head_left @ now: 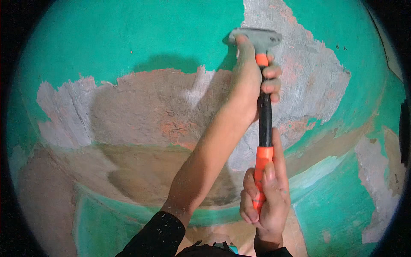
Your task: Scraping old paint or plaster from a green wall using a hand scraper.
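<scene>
A long-handled scraper (265, 125) with a wide grey metal head (261, 38) is held upright in the view, its head against the wall. My left hand (253, 74) wraps the upper shaft just below the head, with the thumb stretched up onto the metal. Lower down, my right hand (273, 196) grips the orange end of the handle, its index finger extended along the shaft. Around the head, green paint (160, 29) meets a stripped grey patch (308, 74) with reddish flecks. The blade's edge is blurred.
Another stripped, brownish area (138, 106) with ragged paint edges spreads to the left under my arm's shadow. Below it runs a brown band (144, 173), with a green-painted surface (334, 205) at the lower right. A dark object (405, 133) stands at the right rim.
</scene>
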{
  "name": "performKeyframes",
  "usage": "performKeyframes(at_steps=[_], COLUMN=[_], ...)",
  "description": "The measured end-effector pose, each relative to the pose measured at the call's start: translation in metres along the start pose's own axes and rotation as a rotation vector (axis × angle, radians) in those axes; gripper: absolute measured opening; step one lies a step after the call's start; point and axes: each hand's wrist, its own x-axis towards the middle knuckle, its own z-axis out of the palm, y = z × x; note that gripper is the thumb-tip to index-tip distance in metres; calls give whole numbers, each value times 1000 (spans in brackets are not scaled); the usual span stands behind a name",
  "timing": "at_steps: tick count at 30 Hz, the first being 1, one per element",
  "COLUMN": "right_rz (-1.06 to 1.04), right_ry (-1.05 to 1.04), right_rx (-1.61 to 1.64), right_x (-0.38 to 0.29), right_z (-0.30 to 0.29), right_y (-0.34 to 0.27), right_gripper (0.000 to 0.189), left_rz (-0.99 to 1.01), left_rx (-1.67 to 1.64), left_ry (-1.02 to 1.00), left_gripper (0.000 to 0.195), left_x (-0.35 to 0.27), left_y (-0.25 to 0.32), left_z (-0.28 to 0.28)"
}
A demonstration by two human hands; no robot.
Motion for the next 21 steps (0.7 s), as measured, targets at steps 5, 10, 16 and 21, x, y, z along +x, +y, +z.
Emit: performKeyframes(at_steps=[5, 10, 16, 21], right_rz=[-32, -22, 6, -14], right_ry=[7, 10, -2, 9], right_rx=[15, 21, 43, -14], right_x=[-6, 2, -10, -4], right_z=[-3, 7, 2, 3], right_y=[6, -14, -12, -12], right_gripper=[69, 72, 73, 71], left_rz=[-41, 27, -21, 65], left_rx=[-22, 14, 8, 7], left_ry=[61, 25, 27, 3], left_gripper=[60, 64, 63, 62], left_x=[-11, 6, -2, 4], left_y=[-10, 1, -6, -3], left_z=[1, 5, 4, 5])
